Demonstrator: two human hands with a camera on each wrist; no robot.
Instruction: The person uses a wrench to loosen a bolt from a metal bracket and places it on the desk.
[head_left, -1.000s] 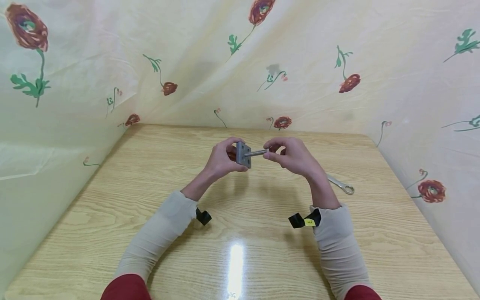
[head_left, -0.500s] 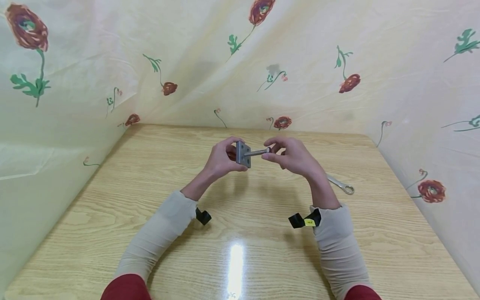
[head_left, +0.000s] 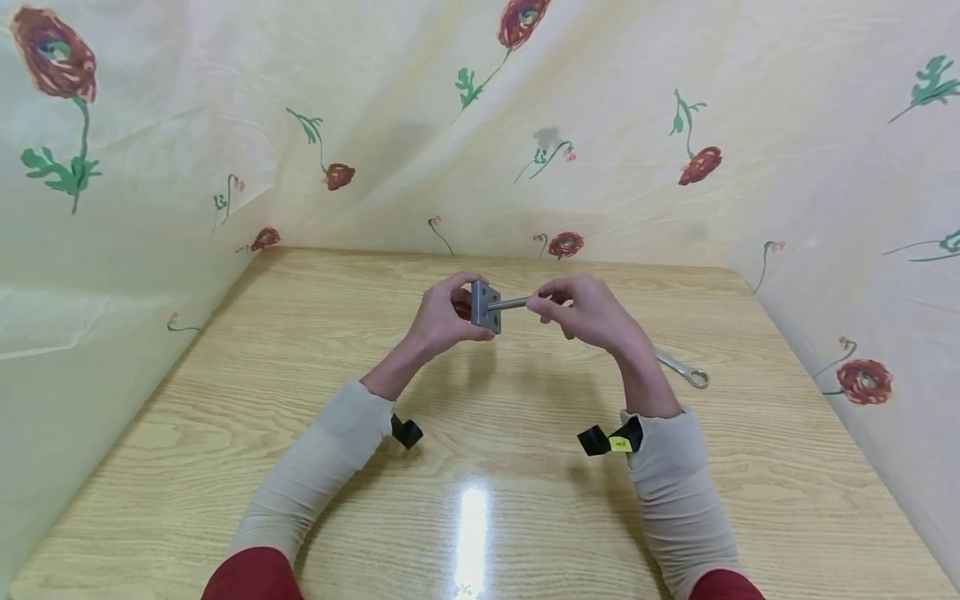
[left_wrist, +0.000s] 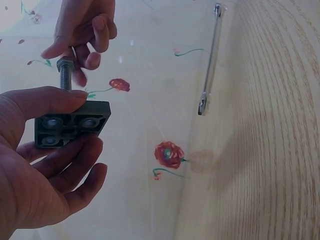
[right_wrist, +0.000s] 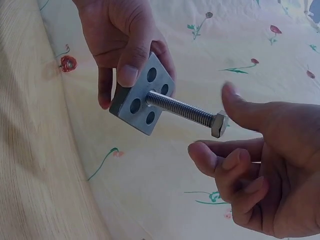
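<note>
My left hand [head_left: 438,317] grips a square grey metal plate [head_left: 486,307] by its edges, held up over the table. Thumb and fingers lie on opposite edges in the left wrist view. Several round holes show in the plate's face, and a long threaded bolt [right_wrist: 185,110] stands out from its middle. At the bolt's other end my right hand [head_left: 585,312] has the hex head [right_wrist: 219,124] between thumb and forefinger; its other fingers are bent. The left wrist view shows the plate's dark back [left_wrist: 70,135], with ringed holes partly covered by fingers.
A combination wrench [head_left: 682,369] lies on the wood-grain table [head_left: 510,450], partly behind my right forearm. Flower-print cloth [head_left: 420,125] rises behind and along both sides. Black wrist-camera mounts [head_left: 594,442] stick out from the sleeves.
The right thumb and forefinger have loosened from the bolt head, then come back over it. The plate and left hand have stayed nearly in place.
</note>
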